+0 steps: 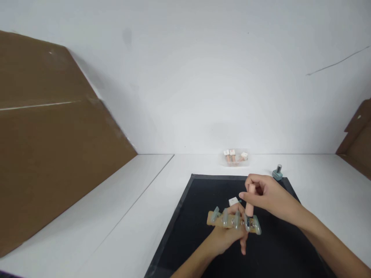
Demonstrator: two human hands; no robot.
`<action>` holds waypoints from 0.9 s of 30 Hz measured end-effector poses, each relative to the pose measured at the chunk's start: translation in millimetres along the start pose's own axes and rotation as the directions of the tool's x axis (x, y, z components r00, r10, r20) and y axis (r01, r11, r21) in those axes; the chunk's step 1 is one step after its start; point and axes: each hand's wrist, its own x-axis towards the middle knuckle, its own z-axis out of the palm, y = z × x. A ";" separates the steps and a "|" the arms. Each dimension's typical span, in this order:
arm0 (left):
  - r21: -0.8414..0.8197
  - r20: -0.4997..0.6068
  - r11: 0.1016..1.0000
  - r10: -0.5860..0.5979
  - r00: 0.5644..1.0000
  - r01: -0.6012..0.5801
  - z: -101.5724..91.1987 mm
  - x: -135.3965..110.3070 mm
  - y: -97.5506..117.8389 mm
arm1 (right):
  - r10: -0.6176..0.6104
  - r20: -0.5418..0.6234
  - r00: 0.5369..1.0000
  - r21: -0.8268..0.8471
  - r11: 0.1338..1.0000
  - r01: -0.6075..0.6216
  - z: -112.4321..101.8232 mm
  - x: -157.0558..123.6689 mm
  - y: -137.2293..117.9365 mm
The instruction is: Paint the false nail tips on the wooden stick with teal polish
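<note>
Lower right: right hand (268,195) pinches brush (249,204), left hand (228,236) clasps tip strip (231,221) — seemingly coating; next stroke wants steadiness.

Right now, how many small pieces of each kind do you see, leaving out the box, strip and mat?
White square-topped pieces with peach stems in the clear plastic box: 3
Glossy grey-green slips on the tan strip: 5
Peach cylindrical handle in the right hand: 1
White square-faced block by the left hand: 1
Teal piece with grey cylindrical stem: 1
Total: 11
</note>
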 end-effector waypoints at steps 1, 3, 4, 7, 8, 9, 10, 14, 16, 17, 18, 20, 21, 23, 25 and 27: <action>0.001 -0.003 1.000 0.002 1.000 -0.002 0.2 0.1 0.1 | -0.003 -0.004 1.000 -0.008 1.000 0.003 0.2 -0.1 0.5; 0.000 -0.007 1.000 0.002 1.000 -0.002 1.0 0.2 0.6 | -0.005 -0.010 1.000 -0.017 1.000 0.005 0.6 -0.6 1.0; 0.000 -0.007 1.000 -0.002 1.000 0.002 1.4 0.2 0.9 | -0.008 -0.013 1.000 -0.018 1.000 0.008 0.8 -0.9 1.0; -0.004 -0.014 1.000 -0.010 1.000 0.010 2.2 0.1 1.3 | -0.010 -0.020 1.000 -0.004 1.000 0.010 1.3 -1.7 0.1; -0.003 -0.018 1.000 -0.009 1.000 0.009 2.1 0.0 1.3 | -0.009 -0.017 1.000 0.008 1.000 0.009 1.1 -1.9 -0.4; -0.001 -0.021 1.000 -0.007 1.000 0.007 1.7 -0.2 1.1 | -0.008 -0.013 1.000 0.023 1.000 0.008 0.7 -1.9 -0.9; 0.001 -0.023 1.000 -0.004 1.000 0.004 1.2 -0.4 0.9 | -0.009 -0.005 1.000 0.046 0.999 0.009 -0.1 -1.9 -1.3; 0.005 -0.013 1.000 0.008 1.000 -0.008 -1.7 -1.7 -0.5 | -0.027 0.032 0.999 0.175 0.984 0.021 -5.5 -1.4 -1.4; 0.001 -0.009 1.000 0.008 1.000 -0.008 -2.9 -2.3 -1.0 | -0.031 0.052 0.998 0.222 0.975 0.019 -8.3 -1.2 -1.0; 0.003 -0.007 1.000 0.005 1.000 -0.005 -3.3 -2.5 -1.0 | -0.031 0.064 0.997 0.235 0.972 0.015 -9.5 -1.3 -0.8; 0.006 -0.004 1.000 0.004 1.000 -0.004 -3.5 -2.7 -1.0 | -0.032 0.080 0.996 0.244 0.970 0.012 -10.6 -1.4 -0.9; 0.014 -0.008 1.000 0.003 1.000 -0.003 -3.8 -3.0 -0.6 | -0.030 0.118 0.993 0.250 0.968 0.000 -12.5 -1.9 -1.7; 0.018 -0.011 1.000 0.001 1.000 0.000 -3.8 -3.1 -0.4 | -0.025 0.133 0.991 0.247 0.969 -0.009 -13.2 -2.2 -2.4; 0.025 -0.016 1.000 -0.003 1.000 0.003 -3.8 -3.2 0.0 | -0.013 0.162 0.987 0.235 0.972 -0.026 -14.3 -2.7 -4.2; 0.027 -0.017 1.000 -0.007 1.000 0.008 -3.5 -3.0 0.3 | -0.003 0.181 0.983 0.212 0.977 -0.036 -14.8 -2.9 -5.6; 0.021 -0.024 1.000 -0.009 1.000 0.009 -2.6 -2.2 0.8 | -0.005 0.202 0.979 0.196 0.980 -0.036 -14.6 -2.6 -6.3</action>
